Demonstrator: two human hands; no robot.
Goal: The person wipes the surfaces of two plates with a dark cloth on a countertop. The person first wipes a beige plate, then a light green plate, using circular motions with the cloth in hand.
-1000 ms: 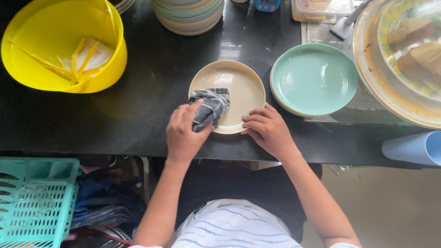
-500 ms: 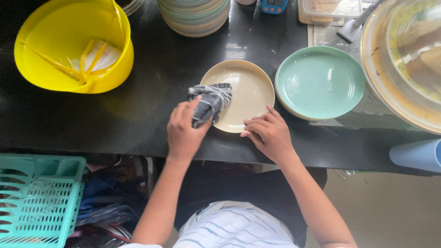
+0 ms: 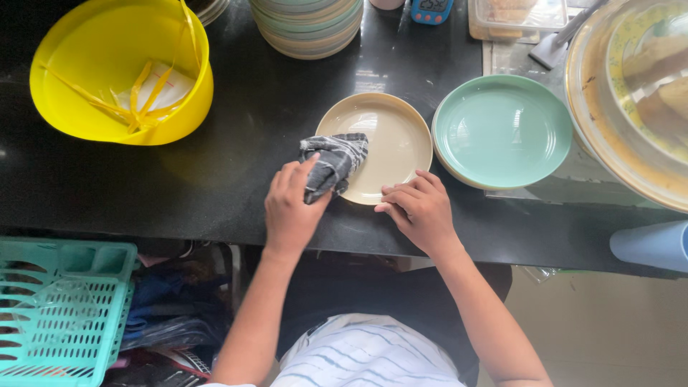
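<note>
A black surface [image 3: 143,186] carries a yellow bowl [image 3: 107,64], a green plate [image 3: 502,132] and a cream plate [image 3: 383,143]. The left hand [image 3: 290,208] grips a grey cloth [image 3: 331,163] on the cream plate's left edge, fingers curled round it. The right hand [image 3: 419,211] lies with fingers flat at its near rim. A teal crate [image 3: 57,308] sits below.

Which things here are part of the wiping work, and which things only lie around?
In use: left hand pressing cloth on cream plate; right hand at its rim.
Lying about: green plate, yellow bowl, plate stack, teal basket.
</note>
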